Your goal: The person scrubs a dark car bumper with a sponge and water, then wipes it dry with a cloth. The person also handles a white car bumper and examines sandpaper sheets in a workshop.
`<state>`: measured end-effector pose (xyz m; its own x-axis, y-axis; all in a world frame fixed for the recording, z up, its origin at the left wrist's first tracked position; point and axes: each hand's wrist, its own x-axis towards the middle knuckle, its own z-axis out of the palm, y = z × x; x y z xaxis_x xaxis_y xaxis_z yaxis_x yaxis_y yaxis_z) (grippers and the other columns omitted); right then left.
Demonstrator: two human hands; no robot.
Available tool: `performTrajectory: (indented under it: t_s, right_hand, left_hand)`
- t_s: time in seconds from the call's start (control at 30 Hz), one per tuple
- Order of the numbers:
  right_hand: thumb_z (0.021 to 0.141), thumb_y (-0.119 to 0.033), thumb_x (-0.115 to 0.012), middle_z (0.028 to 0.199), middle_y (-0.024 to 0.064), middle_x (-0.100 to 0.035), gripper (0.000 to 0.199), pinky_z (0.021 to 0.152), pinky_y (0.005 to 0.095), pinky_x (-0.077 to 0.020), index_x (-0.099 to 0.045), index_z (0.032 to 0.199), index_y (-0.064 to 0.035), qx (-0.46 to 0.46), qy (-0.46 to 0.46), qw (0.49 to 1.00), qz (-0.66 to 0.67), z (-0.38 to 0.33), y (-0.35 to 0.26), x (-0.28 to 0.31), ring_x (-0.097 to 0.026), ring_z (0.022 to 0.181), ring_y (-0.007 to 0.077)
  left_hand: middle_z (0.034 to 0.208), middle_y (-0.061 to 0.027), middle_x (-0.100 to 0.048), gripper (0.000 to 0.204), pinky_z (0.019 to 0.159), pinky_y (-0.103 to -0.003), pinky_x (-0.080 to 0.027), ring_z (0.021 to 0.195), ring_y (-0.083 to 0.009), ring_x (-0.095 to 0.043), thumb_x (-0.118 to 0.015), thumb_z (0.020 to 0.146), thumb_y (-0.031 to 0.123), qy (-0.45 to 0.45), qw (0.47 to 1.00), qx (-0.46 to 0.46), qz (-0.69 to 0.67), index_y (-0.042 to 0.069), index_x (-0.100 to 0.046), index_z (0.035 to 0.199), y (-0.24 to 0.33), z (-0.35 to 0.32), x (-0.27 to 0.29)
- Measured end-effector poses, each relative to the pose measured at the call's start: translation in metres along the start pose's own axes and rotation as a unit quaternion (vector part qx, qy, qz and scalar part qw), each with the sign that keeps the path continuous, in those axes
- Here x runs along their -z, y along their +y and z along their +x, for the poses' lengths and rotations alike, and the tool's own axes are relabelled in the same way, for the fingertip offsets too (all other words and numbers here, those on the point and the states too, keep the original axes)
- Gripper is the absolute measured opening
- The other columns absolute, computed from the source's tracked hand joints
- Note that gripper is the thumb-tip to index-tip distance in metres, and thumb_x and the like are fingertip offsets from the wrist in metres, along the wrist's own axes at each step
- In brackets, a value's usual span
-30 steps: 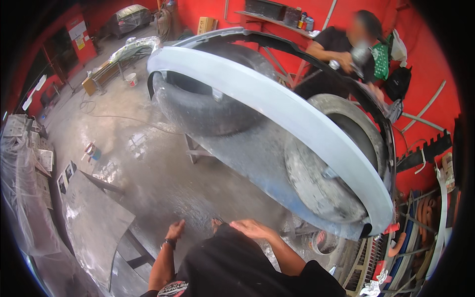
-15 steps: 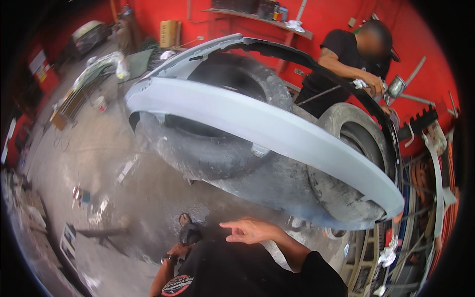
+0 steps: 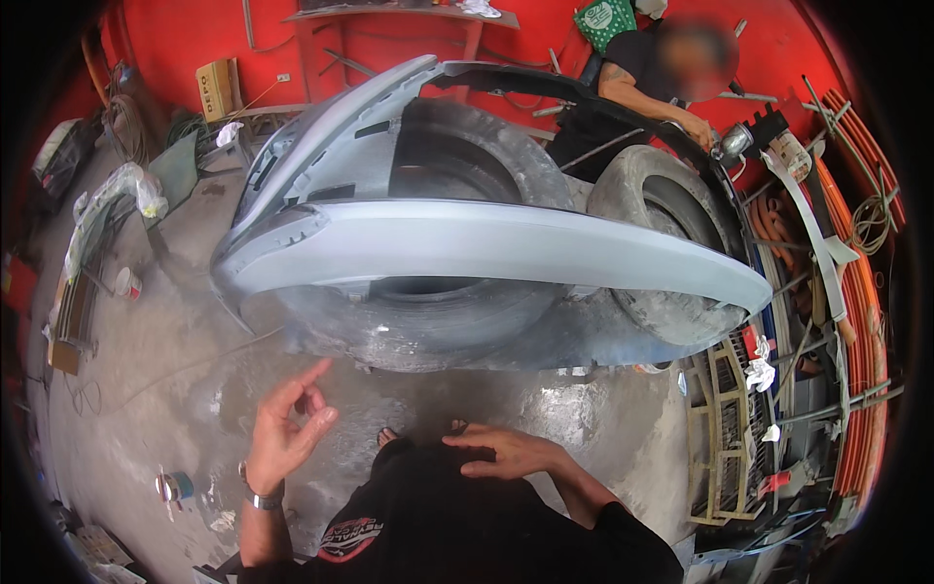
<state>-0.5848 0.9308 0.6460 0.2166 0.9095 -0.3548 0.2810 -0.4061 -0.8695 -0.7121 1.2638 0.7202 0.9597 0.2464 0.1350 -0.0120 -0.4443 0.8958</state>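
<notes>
A long light-grey car bumper (image 3: 486,238) lies across old tyres in front of me. Below its near left edge, my left hand (image 3: 292,419) is raised, forefinger stretched toward the bumper and thumb apart, holding nothing. My right hand (image 3: 506,451) hovers in front of my black shirt, fingers extended and empty. Neither hand visibly touches the bumper. One worn tyre (image 3: 530,161) shows through the bumper's opening, and a second tyre (image 3: 623,195) stands under its right part. Across from me, another person (image 3: 632,83) holds a metal spray gun (image 3: 735,143) by the bumper's far right edge.
On the wet-looking concrete floor stand a paint can (image 3: 175,487) at left and a white bucket (image 3: 127,282) farther off. Slatted metal frames (image 3: 725,428) and orange pipes (image 3: 856,389) crowd the right side. A cardboard box (image 3: 219,90) stands by the red wall.
My left hand has risen from beside my body and reached forward to the left, forefinger extended. My right hand stays before my shirt, its pointing finger lowered. The view has turned and shifted.
</notes>
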Motion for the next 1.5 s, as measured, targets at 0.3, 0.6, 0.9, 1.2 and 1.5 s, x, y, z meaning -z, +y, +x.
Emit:
performTrajectory:
  t_s: [0.3,0.6,0.9,1.2,1.5]
  right_hand:
    - [0.095,-0.042,-0.066,0.118,0.0124,-0.057,0.067,0.097,0.0372,-0.0468,-0.044,0.150,-0.0104,0.015,0.026,1.000,-0.003,0.011,-0.004,0.012,-0.057,0.113,0.0266]
    - [0.094,-0.047,-0.066,0.116,0.0135,-0.057,0.071,0.092,0.0359,-0.0484,-0.044,0.149,-0.0080,0.015,0.034,0.999,0.001,-0.005,-0.004,0.032,-0.059,0.107,0.0258]
    - [0.093,-0.052,-0.065,0.118,0.0162,-0.059,0.074,0.095,0.0399,-0.0481,-0.043,0.150,-0.0098,0.037,0.040,0.998,-0.038,-0.022,0.022,0.046,-0.060,0.111,0.0312]
    - [0.092,-0.053,-0.066,0.119,0.0185,-0.060,0.076,0.097,0.0413,-0.0473,-0.042,0.150,-0.0093,0.061,0.011,0.998,-0.022,-0.053,0.029,0.069,-0.059,0.113,0.0351]
    - [0.092,-0.056,-0.063,0.142,0.0236,-0.051,0.079,0.110,0.0420,-0.0396,-0.044,0.147,-0.0022,0.183,-0.052,0.981,-0.045,-0.015,-0.008,0.061,-0.048,0.133,0.0376]
  left_hand:
    - [0.069,-0.0015,-0.051,0.091,0.053,-0.027,-0.044,0.057,-0.0112,-0.049,-0.084,0.080,0.023,0.010,0.991,-0.126,0.035,0.002,-0.036,0.153,0.075,0.069,-0.049]
    - [0.067,-0.0019,-0.051,0.101,0.049,-0.027,-0.042,0.054,-0.0119,-0.049,-0.085,0.079,0.025,0.026,0.990,-0.134,0.045,-0.001,-0.024,0.156,0.107,0.088,-0.080]
    - [0.068,-0.0018,-0.054,0.091,0.052,-0.028,-0.043,0.057,-0.0129,-0.051,-0.085,0.080,0.028,-0.059,0.993,-0.085,0.062,0.002,-0.037,0.152,0.132,0.083,-0.084]
    - [0.086,-0.0015,-0.063,0.054,0.064,-0.028,-0.047,0.070,-0.0098,-0.057,-0.076,0.090,0.026,-0.360,0.922,0.013,-0.141,0.005,-0.059,0.138,0.039,0.038,-0.105]
    - [0.081,-0.0035,-0.067,0.043,0.064,-0.032,-0.049,0.070,-0.0163,-0.060,-0.057,0.099,0.046,-0.085,0.901,0.425,0.030,0.006,-0.070,0.096,-0.359,-0.185,-0.188]
